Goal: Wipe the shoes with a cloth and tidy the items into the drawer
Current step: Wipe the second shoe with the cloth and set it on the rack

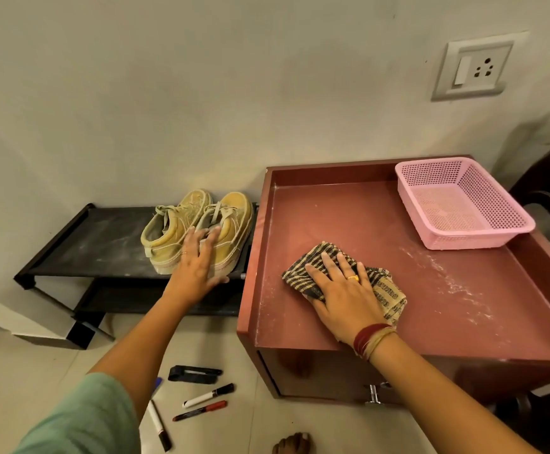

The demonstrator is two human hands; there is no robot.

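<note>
Both hands were spread flat and gripped nothing. The left hand [201,260] reached toward the middle left of the frame, fingers fanned over the nearer of the two yellow shoes [198,224]; whether it rested on the upper or hung just above it could not be told. The right hand [339,286], right of centre, pressed the striped cloth [386,291] down with straight fingers onto the red-brown cabinet top [349,208].

The shoes stood side by side on the black rack [97,240], and they looked pale with dust, so the wiping of them seemed not yet begun. White powder also streaked the cabinet top toward the right, near the pink basket [408,191].

Tidying appeared untouched too. Three markers [208,394] and a black object [195,374] lay on the floor at the lower centre. The drawer front [332,375] below the cabinet top looked closed, its handle [373,394] free.

By my reading the task was near its start: the cloth had to go to the shoes, then the floor items into the drawer.
</note>
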